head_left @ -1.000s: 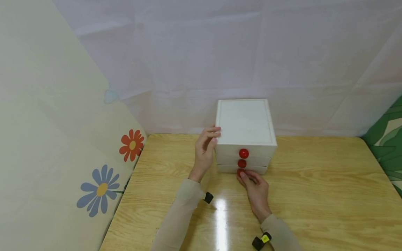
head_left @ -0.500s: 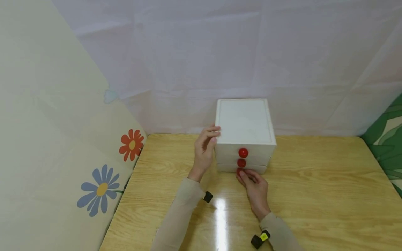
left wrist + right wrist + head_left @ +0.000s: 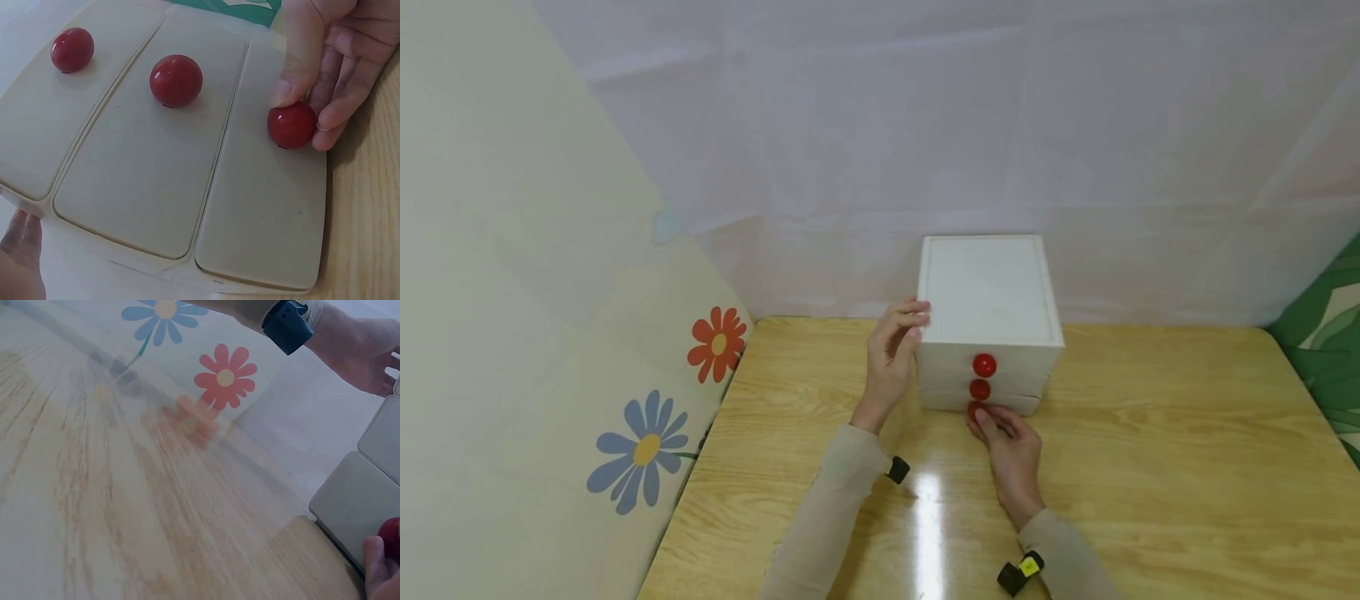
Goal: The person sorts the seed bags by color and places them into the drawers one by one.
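Observation:
A small white chest of drawers (image 3: 988, 287) stands against the back wall. Its three drawers each carry a round red knob, and in the left wrist view the drawer fronts sit about level with one another. My right hand (image 3: 1017, 462) pinches the lowest knob (image 3: 292, 128) between thumb and fingers. Above it are the middle knob (image 3: 175, 81) and the top knob (image 3: 72, 50), both untouched. My left hand (image 3: 887, 371) rests its fingertips against the chest's left side, near the top edge, with the thumb by the front corner.
The chest stands at the back of a wood-grain table (image 3: 1187, 467). A pale cloth backdrop (image 3: 880, 150) hangs right behind it. On the left rises a light panel with a red flower (image 3: 717, 343) and a blue flower (image 3: 645, 450); green leaf shapes (image 3: 1326, 358) show at right.

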A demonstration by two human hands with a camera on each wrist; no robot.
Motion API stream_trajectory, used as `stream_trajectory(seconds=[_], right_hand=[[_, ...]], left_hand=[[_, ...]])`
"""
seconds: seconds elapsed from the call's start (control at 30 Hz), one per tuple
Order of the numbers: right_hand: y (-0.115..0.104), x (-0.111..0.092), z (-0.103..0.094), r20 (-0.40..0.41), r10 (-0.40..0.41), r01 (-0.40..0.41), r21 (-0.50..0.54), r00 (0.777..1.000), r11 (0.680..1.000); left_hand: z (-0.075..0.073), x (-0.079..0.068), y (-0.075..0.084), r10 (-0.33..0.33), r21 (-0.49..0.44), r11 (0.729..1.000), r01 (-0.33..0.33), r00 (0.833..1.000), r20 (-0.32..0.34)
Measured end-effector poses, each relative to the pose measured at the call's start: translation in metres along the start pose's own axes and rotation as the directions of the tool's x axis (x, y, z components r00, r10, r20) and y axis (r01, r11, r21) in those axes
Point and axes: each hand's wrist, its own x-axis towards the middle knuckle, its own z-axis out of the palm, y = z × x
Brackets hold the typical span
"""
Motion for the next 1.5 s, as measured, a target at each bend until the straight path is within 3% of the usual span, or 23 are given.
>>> stream_trajectory(seconds=[0.27, 0.73, 1.07, 1.3, 1.4, 1.5], right_hand=[[0.0, 0.004, -0.002, 0.019, -0.027, 0.027, 0.002, 0.999, 1.0], [-0.005, -0.001, -0.005, 0.033, 0.037, -0.038, 0.015, 0.999, 0.999], [-0.001, -0.001, -0.004, 0.034, 0.045, -0.045, -0.018, 0.998, 0.999], [-0.003, -0.004, -0.012, 0.042, 0.031, -0.027, -0.091, 0.999, 0.995], [-0.007, -0.006, -0.02, 0.052, 0.029, -0.019, -0.181, 0.998, 0.983], [-0.013, -0.008, -0.033, 0.065, -0.016, 0.035, -0.292, 0.998, 0.956]], left_hand=[[0.002, 0.001, 0.002, 0.0, -0.003, 1.0, 0.0, 1.0, 0.001], [0.004, -0.003, 0.006, -0.015, -0.004, 1.0, 0.015, 1.0, -0.014], [0.004, 0.005, 0.031, 0.001, 0.01, 1.0, -0.001, 1.0, -0.002], [-0.003, 0.002, 0.043, -0.082, 0.154, 0.985, 0.071, 0.994, 0.066], [-0.009, 0.001, 0.049, -0.112, 0.243, 0.967, 0.082, 0.987, 0.113], [-0.019, -0.005, 0.042, -0.116, 0.341, 0.939, 0.052, 0.979, 0.169]])
